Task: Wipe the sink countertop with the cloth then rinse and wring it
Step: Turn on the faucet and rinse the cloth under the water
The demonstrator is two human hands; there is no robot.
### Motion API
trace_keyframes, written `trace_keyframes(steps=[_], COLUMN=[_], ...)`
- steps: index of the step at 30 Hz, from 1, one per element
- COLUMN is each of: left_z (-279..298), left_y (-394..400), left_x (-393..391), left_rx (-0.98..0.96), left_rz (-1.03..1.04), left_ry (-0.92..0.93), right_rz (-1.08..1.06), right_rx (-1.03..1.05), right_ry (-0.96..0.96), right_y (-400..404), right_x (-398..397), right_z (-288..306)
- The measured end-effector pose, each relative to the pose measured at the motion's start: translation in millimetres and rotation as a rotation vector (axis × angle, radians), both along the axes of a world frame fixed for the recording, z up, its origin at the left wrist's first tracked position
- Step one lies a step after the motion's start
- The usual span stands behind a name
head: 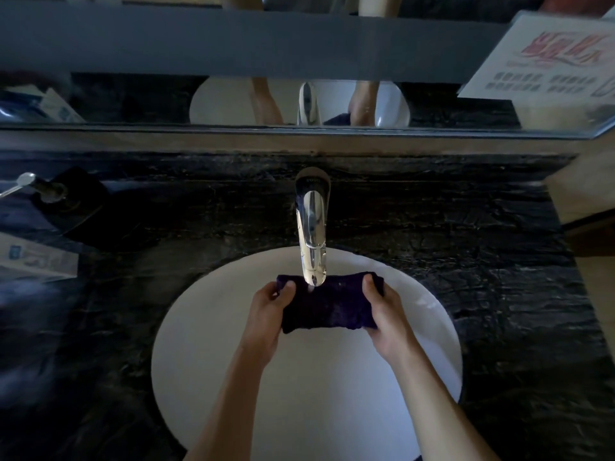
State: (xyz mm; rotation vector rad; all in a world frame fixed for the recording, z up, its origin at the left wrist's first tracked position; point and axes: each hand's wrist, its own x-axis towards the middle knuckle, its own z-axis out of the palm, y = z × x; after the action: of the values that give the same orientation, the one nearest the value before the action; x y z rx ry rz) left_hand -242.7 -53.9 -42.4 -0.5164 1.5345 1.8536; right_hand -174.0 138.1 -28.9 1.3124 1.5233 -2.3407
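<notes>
A dark purple cloth is stretched flat between both hands, over the white oval sink basin. My left hand grips its left edge with the thumb on top. My right hand grips its right edge the same way. The chrome faucet reaches out from the back, and its spout ends right above the cloth's far edge. Whether water is running I cannot tell. Black marble countertop surrounds the basin.
A dark soap dispenser with a metal pump stands at the back left, with a small light box in front of it. A mirror runs along the back wall. A wooden block sits at the right edge.
</notes>
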Motion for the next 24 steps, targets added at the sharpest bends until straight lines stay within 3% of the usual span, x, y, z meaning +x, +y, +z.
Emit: trace_keyframes(steps=[5,11,18,24], left_z=[10,14,8,0], left_y=[-17,-37,-56,-63], left_x=[-2,-3,2,0], left_rx=[-0.130,-0.180,-0.189,-0.219], left_rz=[0.037,0.110,0.198,0.300], left_ry=[0.222,0.262,0.199,-0.005], right_rz=[-0.014,0.022,0.098,0.144], right_rx=[-0.151,-0.232,-0.275,-0.187], right_ry=[-0.079,-0.089,-0.082,-0.094], right_y=[-15,-35,-53,-67], right_x=[-20,-40,-50,-51], right_z=[-4,-10,-14,-13])
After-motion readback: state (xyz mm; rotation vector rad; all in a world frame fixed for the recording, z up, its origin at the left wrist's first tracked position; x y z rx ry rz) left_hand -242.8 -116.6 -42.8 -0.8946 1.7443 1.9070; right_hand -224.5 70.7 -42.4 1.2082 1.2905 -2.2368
